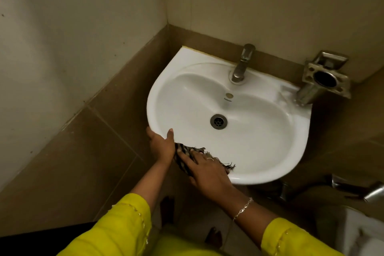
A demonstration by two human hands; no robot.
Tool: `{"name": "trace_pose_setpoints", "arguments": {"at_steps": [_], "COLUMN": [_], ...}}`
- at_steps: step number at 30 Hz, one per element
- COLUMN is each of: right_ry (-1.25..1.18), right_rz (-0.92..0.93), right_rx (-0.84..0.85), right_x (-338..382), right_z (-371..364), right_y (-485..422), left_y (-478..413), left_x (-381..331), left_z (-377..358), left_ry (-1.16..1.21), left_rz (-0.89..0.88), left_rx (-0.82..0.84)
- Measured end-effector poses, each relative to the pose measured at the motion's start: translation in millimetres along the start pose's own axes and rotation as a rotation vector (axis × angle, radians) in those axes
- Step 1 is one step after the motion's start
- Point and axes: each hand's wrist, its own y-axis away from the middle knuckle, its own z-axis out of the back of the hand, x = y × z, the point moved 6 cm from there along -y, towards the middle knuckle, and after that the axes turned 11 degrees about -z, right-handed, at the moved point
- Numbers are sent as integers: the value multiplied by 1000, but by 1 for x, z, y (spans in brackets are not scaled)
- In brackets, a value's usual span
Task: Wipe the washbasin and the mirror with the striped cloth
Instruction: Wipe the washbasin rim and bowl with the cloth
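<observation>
The white washbasin [259,141] hangs in the corner with a steel tap [242,64] at its back and a drain [218,122] in the bowl. My left hand [161,143] grips the front-left rim, thumb inside the bowl and fingers under the edge. My right hand [204,170] presses the striped cloth [185,155] flat against the front rim, fingers spread over it. The cloth's frayed end lies inside the bowl. No mirror is in view.
A steel holder [324,80] is fixed to the wall at the basin's right. Below right are a hose sprayer [374,193] and a white toilet part [363,233]. Tiled walls close in at left and behind.
</observation>
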Motion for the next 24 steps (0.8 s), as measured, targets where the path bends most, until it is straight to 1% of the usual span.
{"name": "trace_pose_setpoints", "arguments": {"at_steps": [4,6,9,12,15,18,21,24], "right_ry": [43,69,116,120,111,104,154,173], "right_rz": [99,146,188,239,244,180,115,156], "right_rx": [-72,-86,-81,-23,42,92,25,-60], "right_x": [-29,-42,-68,-96,-106,-96,-89,-91], "right_z": [7,12,19,24,23,16,14,14], "right_y": [22,31,44,53,55,49,45,47], "left_y": [1,3,6,7,9,11,12,13], "left_x": [1,-1,-4,-6,-9,-11,-12,-12], "left_z": [-2,-3,-4,-5,-5,-4,-4,-3], "left_ry": [-91,-133,-201,-263,-290,-298,-284,-274], "left_rz": [116,127,131,120,102,86,83,86], "left_rx": [-68,-111,-156,-173,-182,-186,-192,-197]}}
